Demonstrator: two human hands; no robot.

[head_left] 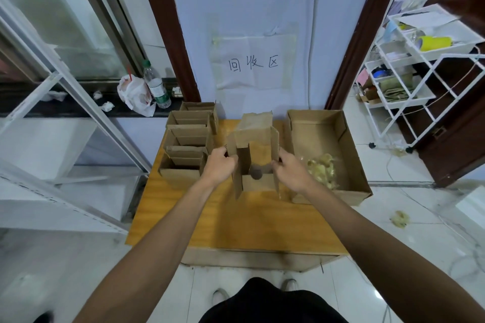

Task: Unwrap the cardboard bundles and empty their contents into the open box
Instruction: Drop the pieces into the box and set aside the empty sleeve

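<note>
Squarely between left hand [219, 165] and right hand [292, 173], cardboard bundle [253, 139], flaps in both grips.

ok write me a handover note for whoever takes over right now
Left hand grips the left flap of the brown cardboard bundle, right hand the right flap; half opened.
Open brown cardboard box at right holds pale yellow pieces: some emptying done.
Row of brown cardboard sleeves at left: cannot tell if emptied.
To do: finish this bundle, tip it into the box. One yellow piece lies on the floor.
</note>
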